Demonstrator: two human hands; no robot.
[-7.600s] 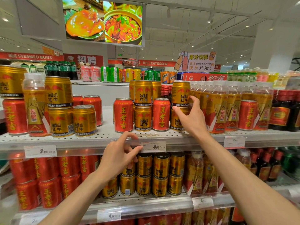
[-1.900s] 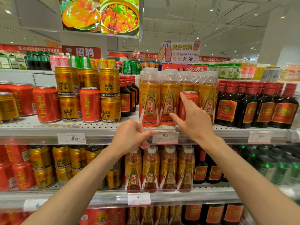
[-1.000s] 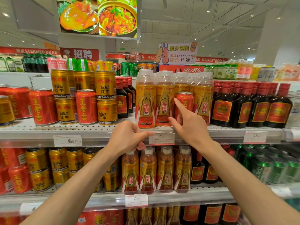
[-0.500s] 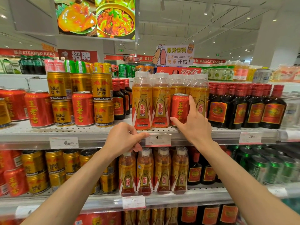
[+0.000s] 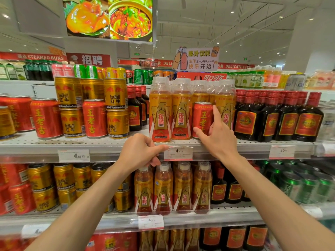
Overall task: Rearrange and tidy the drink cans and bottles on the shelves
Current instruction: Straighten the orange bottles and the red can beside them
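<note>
A lone red can (image 5: 201,118) stands at the front of the upper shelf (image 5: 108,153), wedged among tall orange drink bottles (image 5: 160,115). My right hand (image 5: 220,138) grips it, thumb low on its front and forefinger up its right side. My left hand (image 5: 139,153) is curled around the shelf's front rail, just left of a price tag (image 5: 178,153). More red cans (image 5: 94,118) and stacked gold cans (image 5: 116,95) stand to the left on the same shelf.
Dark bottles with red caps (image 5: 275,120) fill the shelf to the right of the orange bottles. The shelf below holds gold cans (image 5: 63,180), small orange bottles (image 5: 163,192) and green cans (image 5: 308,189). Mixed cans line the top shelf (image 5: 116,73).
I have moved right along the shelf from the gold cans to the orange bottles. My right hand has reached the red can and closed its thumb and forefinger on it; the left hand stays on the rail.
</note>
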